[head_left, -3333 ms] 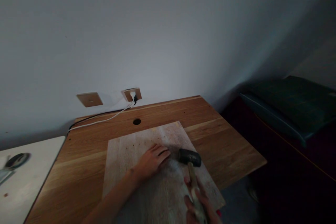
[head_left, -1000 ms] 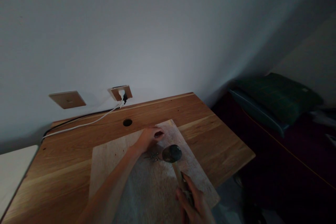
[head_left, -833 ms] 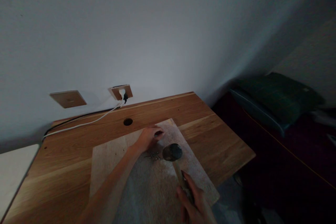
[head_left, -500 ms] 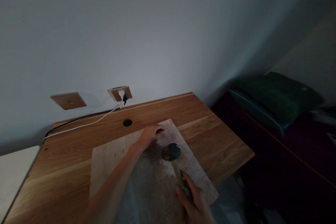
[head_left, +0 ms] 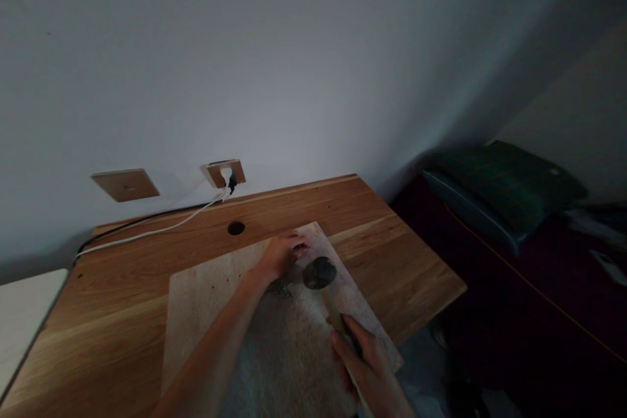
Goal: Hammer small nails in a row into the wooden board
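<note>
A rubber mallet [head_left: 320, 273] with a dark round head and a pale handle is in my right hand [head_left: 365, 359], whose fingers wrap round the handle. Its head hangs over the wooden board [head_left: 294, 353], just right of my left hand [head_left: 285, 255]. That hand rests near the board's far corner, fingers curled and pressed together. What they pinch, if anything, is too small and dark to make out. Several small metal nails or screws [head_left: 283, 290] lie in a loose pile on the board beside my left wrist. Small dark holes show in the board's left part.
The board lies on a wooden desk [head_left: 406, 255] with a cable hole [head_left: 236, 228]. White and black cables [head_left: 157, 232] run along the back to a wall socket [head_left: 224, 174]. A white surface [head_left: 32, 326] borders the left side. A green pillow [head_left: 509, 183] lies at the right.
The mallet's head has risen slightly and my right hand has moved a little up and right. My left fingers have closed more together. The view has shifted slightly.
</note>
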A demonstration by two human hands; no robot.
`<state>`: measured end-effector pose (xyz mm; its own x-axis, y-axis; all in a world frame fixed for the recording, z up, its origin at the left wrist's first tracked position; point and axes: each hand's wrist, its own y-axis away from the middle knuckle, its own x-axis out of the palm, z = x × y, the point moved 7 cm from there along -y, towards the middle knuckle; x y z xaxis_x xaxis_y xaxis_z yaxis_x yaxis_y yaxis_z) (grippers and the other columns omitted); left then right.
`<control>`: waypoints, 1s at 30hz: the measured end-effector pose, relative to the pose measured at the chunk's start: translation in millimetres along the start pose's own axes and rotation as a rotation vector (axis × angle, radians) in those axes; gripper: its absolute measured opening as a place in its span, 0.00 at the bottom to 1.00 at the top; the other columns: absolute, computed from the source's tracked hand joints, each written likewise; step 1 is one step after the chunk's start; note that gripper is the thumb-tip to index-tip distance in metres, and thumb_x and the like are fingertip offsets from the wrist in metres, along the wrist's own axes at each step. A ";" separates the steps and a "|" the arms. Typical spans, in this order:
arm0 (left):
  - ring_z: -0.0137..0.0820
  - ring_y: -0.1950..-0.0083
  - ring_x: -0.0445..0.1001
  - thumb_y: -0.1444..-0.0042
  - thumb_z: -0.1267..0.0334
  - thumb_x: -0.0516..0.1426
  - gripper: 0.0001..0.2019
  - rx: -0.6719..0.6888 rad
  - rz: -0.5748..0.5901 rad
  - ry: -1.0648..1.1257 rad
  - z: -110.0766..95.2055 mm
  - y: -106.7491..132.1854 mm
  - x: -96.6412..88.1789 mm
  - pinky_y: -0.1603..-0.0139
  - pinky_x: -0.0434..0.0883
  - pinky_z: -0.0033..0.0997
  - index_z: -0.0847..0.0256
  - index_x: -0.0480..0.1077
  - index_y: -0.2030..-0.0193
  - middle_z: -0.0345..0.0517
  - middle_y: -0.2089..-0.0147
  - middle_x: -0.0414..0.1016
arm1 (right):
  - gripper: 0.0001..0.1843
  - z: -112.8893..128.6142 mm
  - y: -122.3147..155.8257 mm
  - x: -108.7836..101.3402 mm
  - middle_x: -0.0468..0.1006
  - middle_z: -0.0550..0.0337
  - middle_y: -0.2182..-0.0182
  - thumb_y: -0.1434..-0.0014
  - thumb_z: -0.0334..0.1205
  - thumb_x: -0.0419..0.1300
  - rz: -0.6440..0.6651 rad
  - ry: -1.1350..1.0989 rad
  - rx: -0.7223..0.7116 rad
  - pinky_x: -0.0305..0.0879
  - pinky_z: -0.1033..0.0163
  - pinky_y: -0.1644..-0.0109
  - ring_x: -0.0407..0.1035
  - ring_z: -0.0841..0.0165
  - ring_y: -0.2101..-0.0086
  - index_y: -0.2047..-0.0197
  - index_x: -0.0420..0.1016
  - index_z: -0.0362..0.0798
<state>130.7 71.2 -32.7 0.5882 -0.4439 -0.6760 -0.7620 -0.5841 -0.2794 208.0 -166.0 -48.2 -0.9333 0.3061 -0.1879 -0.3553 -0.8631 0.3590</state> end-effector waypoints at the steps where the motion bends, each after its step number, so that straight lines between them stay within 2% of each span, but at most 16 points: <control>1: 0.35 0.55 0.78 0.39 0.68 0.61 0.06 0.005 -0.004 -0.001 -0.5 0.2 0.2 0.50 0.72 0.33 0.56 0.81 0.60 0.45 0.58 0.81 | 0.30 6.0 -3.6 -4.3 0.71 0.66 0.75 0.38 0.68 0.56 -0.032 -0.003 -0.015 0.54 0.72 0.86 0.60 0.77 0.85 0.56 0.72 0.47; 4: 0.36 0.57 0.78 0.40 0.69 0.63 0.06 -0.015 0.006 -0.018 -0.4 0.7 0.8 0.51 0.73 0.34 0.57 0.82 0.59 0.46 0.58 0.81 | 0.27 21.8 -19.0 -12.5 0.69 0.69 0.80 0.36 0.66 0.53 -0.047 -0.013 -0.054 0.57 0.71 0.85 0.60 0.75 0.86 0.54 0.69 0.49; 6: 0.37 0.54 0.79 0.42 0.70 0.63 0.07 -0.040 0.014 -0.036 0.3 0.6 0.6 0.48 0.73 0.35 0.57 0.81 0.58 0.47 0.56 0.81 | 0.26 30.1 -30.0 -15.3 0.66 0.72 0.83 0.35 0.65 0.54 -0.030 -0.026 -0.072 0.56 0.71 0.85 0.58 0.74 0.86 0.52 0.68 0.49; 8: 0.37 0.51 0.78 0.41 0.71 0.63 0.09 -0.061 0.019 -0.042 1.0 0.3 0.4 0.45 0.72 0.36 0.57 0.81 0.55 0.47 0.54 0.81 | 0.27 37.7 -38.3 -18.0 0.65 0.73 0.84 0.36 0.64 0.56 -0.040 -0.029 -0.099 0.54 0.70 0.86 0.57 0.74 0.87 0.50 0.67 0.48; 11: 0.37 0.54 0.79 0.41 0.70 0.63 0.14 -0.109 0.022 -0.015 4.3 0.0 0.9 0.46 0.73 0.36 0.57 0.78 0.49 0.46 0.56 0.82 | 0.28 47.6 -43.6 -19.7 0.65 0.74 0.84 0.35 0.63 0.56 -0.077 -0.011 -0.152 0.55 0.70 0.85 0.56 0.74 0.86 0.47 0.66 0.47; 13: 0.35 0.57 0.79 0.43 0.71 0.63 0.18 -0.136 0.023 0.018 6.2 -0.1 1.4 0.49 0.74 0.35 0.57 0.76 0.45 0.45 0.59 0.82 | 0.28 50.9 -44.7 -17.5 0.64 0.75 0.84 0.33 0.62 0.55 -0.075 -0.007 -0.166 0.55 0.70 0.84 0.56 0.74 0.86 0.44 0.64 0.47; 16: 0.33 0.59 0.79 0.46 0.72 0.64 0.22 -0.126 0.004 0.048 4.9 -0.5 -0.3 0.52 0.74 0.32 0.58 0.74 0.43 0.45 0.56 0.81 | 0.27 51.1 -47.2 -10.6 0.63 0.75 0.86 0.33 0.61 0.55 -0.036 0.004 -0.162 0.54 0.70 0.84 0.54 0.74 0.87 0.44 0.65 0.47; 23: 0.33 0.61 0.79 0.46 0.75 0.62 0.21 -0.159 0.033 0.113 4.8 -0.3 -1.1 0.53 0.73 0.32 0.58 0.75 0.45 0.43 0.61 0.81 | 0.26 54.7 -52.2 2.7 0.65 0.74 0.86 0.33 0.62 0.54 -0.003 0.034 -0.139 0.55 0.70 0.84 0.55 0.74 0.87 0.49 0.67 0.47; 26: 0.37 0.55 0.79 0.46 0.72 0.64 0.21 -0.145 0.017 0.058 5.9 -0.4 -1.0 0.49 0.73 0.34 0.58 0.75 0.45 0.47 0.55 0.81 | 0.25 57.7 -52.3 6.1 0.65 0.74 0.86 0.34 0.61 0.54 0.010 0.059 -0.123 0.54 0.70 0.84 0.56 0.74 0.87 0.51 0.67 0.47; 30: 0.42 0.47 0.77 0.49 0.65 0.69 0.25 -0.119 -0.027 0.015 7.9 -0.4 -1.1 0.44 0.72 0.38 0.59 0.74 0.43 0.52 0.46 0.77 | 0.25 57.1 -54.6 8.5 0.63 0.76 0.87 0.34 0.60 0.53 0.020 0.130 -0.131 0.52 0.70 0.84 0.55 0.73 0.88 0.47 0.66 0.47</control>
<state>128.2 77.4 -37.2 0.6129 -0.4364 -0.6588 -0.7088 -0.6721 -0.2142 216.4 -93.3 -17.2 -0.9227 0.2410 -0.3010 -0.3188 -0.9159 0.2438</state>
